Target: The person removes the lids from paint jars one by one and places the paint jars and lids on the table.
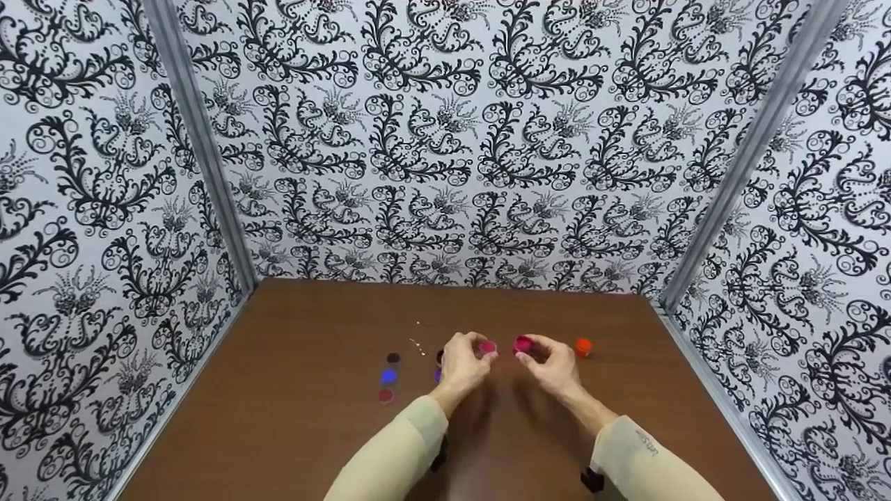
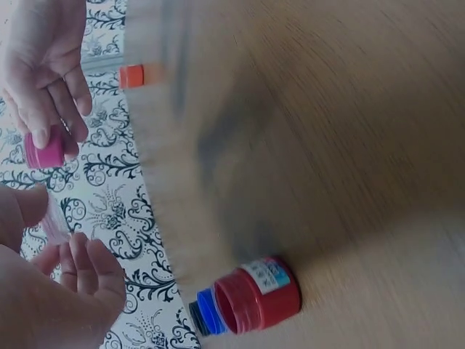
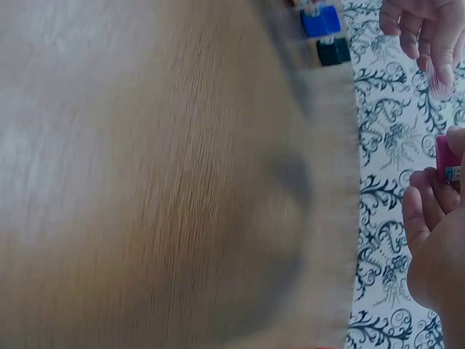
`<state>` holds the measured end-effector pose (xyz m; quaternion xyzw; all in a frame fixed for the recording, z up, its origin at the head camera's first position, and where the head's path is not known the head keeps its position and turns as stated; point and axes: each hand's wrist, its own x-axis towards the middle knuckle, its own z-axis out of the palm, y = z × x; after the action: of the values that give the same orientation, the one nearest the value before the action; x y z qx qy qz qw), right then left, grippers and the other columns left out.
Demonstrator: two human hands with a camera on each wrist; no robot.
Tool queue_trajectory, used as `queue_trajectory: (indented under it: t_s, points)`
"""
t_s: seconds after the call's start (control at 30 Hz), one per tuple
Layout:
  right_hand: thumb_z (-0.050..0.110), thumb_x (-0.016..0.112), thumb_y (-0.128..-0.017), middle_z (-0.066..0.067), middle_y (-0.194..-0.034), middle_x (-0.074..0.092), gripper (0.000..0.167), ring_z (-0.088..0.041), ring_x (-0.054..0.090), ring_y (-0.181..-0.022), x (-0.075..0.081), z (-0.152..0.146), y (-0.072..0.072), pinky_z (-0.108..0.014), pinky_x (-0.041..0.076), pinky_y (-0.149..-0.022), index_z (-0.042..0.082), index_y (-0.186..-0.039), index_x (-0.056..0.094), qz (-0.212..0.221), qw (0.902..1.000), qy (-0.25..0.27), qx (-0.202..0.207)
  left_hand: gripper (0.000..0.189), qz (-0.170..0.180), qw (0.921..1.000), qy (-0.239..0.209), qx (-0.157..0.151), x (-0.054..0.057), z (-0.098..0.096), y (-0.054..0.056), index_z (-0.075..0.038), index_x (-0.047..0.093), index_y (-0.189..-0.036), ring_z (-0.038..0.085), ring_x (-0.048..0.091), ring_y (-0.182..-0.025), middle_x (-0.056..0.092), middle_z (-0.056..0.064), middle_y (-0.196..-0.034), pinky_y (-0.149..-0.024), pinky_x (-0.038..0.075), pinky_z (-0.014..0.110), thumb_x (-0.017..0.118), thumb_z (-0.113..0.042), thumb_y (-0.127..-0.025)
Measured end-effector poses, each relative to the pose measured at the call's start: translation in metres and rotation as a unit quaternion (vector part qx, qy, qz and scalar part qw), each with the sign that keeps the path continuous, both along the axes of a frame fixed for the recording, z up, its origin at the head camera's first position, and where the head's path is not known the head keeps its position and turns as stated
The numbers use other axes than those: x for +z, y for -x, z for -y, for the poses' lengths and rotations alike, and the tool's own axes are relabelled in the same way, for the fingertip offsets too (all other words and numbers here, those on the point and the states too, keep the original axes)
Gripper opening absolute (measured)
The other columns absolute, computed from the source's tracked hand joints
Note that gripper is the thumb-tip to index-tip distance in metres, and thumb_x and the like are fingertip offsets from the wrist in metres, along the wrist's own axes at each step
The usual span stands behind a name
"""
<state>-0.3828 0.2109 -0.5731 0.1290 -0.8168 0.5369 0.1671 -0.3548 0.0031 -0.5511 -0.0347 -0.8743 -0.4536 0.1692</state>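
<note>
Above the table, my left hand (image 1: 465,363) pinches a clear lid (image 1: 488,347) coated with pink paint by its edge. Opposite it, my right hand (image 1: 555,367) grips a small magenta paint jar (image 1: 522,344) between thumb and fingers. Lid and jar are apart, with a short gap between them. In the left wrist view, an uncapped red paint jar (image 2: 280,294) stands in line with a blue jar (image 2: 209,311) and a dark jar (image 2: 197,318). From the head, my left hand and forearm hide most of this row.
Left of the jars lie a black lid (image 1: 393,358), a blue lid (image 1: 388,376) and a dark red lid (image 1: 385,396). An orange jar (image 1: 583,347) stands right of my right hand. Pale specks (image 1: 418,344) mark the brown table (image 1: 299,417). Patterned walls (image 1: 445,139) enclose it.
</note>
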Motion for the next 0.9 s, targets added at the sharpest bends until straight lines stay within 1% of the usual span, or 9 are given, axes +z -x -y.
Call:
queue_trajectory:
  t_s: [0.07,0.13,0.23,0.3,0.43,0.5,0.7,0.77,0.9]
  points:
    - [-0.003,0.090,-0.089,-0.024,-0.109,0.086,0.031,-0.030,0.084,-0.097,-0.003,-0.001,0.004,-0.017,0.063,-0.083,-0.003,-0.119,0.083,0.000,1.0000,-0.002,-0.003,0.018,0.000,0.9997,0.020,0.011,-0.003,-0.004,0.003,-0.012,0.082,-0.103,0.018,0.068,-0.088,0.075,0.010,-0.101,-0.082,0.061,0.037,0.093,-0.020,-0.091]
    - [-0.001,0.090,-0.090,-0.024,-0.108,0.086,0.031,-0.030,0.084,-0.096,-0.006,-0.002,0.008,-0.018,0.064,-0.083,-0.003,-0.119,0.082,-0.002,0.9998,-0.018,-0.011,0.016,-0.002,0.9990,0.039,0.021,-0.008,-0.007,0.007,-0.011,0.082,-0.100,0.022,0.071,-0.090,0.074,0.010,-0.100,-0.084,0.063,0.040,0.093,-0.019,-0.091]
    - [0.003,0.091,-0.090,-0.023,-0.109,0.086,0.033,-0.032,0.084,-0.094,-0.013,-0.005,0.013,-0.024,0.067,-0.083,-0.003,-0.121,0.082,-0.005,0.9984,-0.051,-0.025,0.014,0.001,0.9968,0.073,0.033,-0.014,-0.012,0.010,-0.012,0.082,-0.098,0.027,0.073,-0.093,0.073,0.008,-0.100,-0.087,0.064,0.044,0.092,-0.018,-0.091]
    - [0.005,0.092,-0.089,-0.022,-0.107,0.085,0.034,-0.032,0.084,-0.091,-0.018,-0.008,0.017,-0.027,0.068,-0.082,-0.003,-0.120,0.082,-0.012,0.9962,-0.078,-0.035,0.011,0.012,0.9953,0.090,0.034,-0.017,-0.014,0.011,-0.013,0.082,-0.097,0.030,0.075,-0.096,0.073,0.008,-0.101,-0.090,0.065,0.045,0.090,-0.019,-0.093]
    - [0.005,0.095,-0.086,-0.016,-0.101,0.080,0.034,-0.027,0.080,-0.087,-0.026,-0.015,0.021,-0.025,0.066,-0.079,-0.002,-0.118,0.084,-0.016,0.9920,-0.114,-0.052,0.009,0.045,0.9915,0.119,0.027,-0.024,-0.018,0.012,-0.015,0.081,-0.099,0.032,0.076,-0.102,0.072,0.007,-0.106,-0.094,0.065,0.047,0.087,-0.021,-0.097]
    - [0.006,0.096,-0.085,-0.014,-0.097,0.078,0.033,-0.024,0.077,-0.086,-0.029,-0.018,0.023,-0.024,0.064,-0.079,0.000,-0.116,0.085,-0.015,0.9895,-0.130,-0.061,0.009,0.050,0.9895,0.133,0.023,-0.026,-0.019,0.013,-0.014,0.080,-0.100,0.033,0.075,-0.103,0.072,0.009,-0.107,-0.095,0.065,0.048,0.086,-0.021,-0.098]
    - [0.012,0.095,-0.087,-0.011,-0.097,0.077,0.031,-0.020,0.067,-0.087,-0.035,-0.020,0.024,-0.031,0.059,-0.082,0.003,-0.115,0.086,0.011,0.9837,-0.162,-0.077,0.012,0.053,0.9848,0.162,0.035,-0.030,-0.020,0.018,-0.010,0.076,-0.095,0.035,0.076,-0.097,0.071,0.012,-0.104,-0.091,0.066,0.049,0.085,-0.018,-0.098]
    - [0.014,0.094,-0.088,-0.010,-0.098,0.077,0.030,-0.019,0.066,-0.087,-0.037,-0.020,0.024,-0.032,0.058,-0.082,0.004,-0.115,0.086,0.027,0.9820,-0.169,-0.080,0.013,0.054,0.9826,0.174,0.036,-0.033,-0.022,0.018,-0.010,0.075,-0.093,0.036,0.077,-0.095,0.071,0.013,-0.103,-0.090,0.067,0.048,0.085,-0.017,-0.097]
    - [0.017,0.093,-0.088,-0.010,-0.101,0.078,0.030,-0.020,0.067,-0.088,-0.042,-0.020,0.022,-0.037,0.057,-0.083,0.004,-0.115,0.085,0.042,0.9788,-0.183,-0.083,0.015,0.047,0.9774,0.202,0.040,-0.040,-0.025,0.019,-0.007,0.075,-0.093,0.039,0.078,-0.092,0.070,0.015,-0.101,-0.086,0.068,0.049,0.087,-0.015,-0.094]
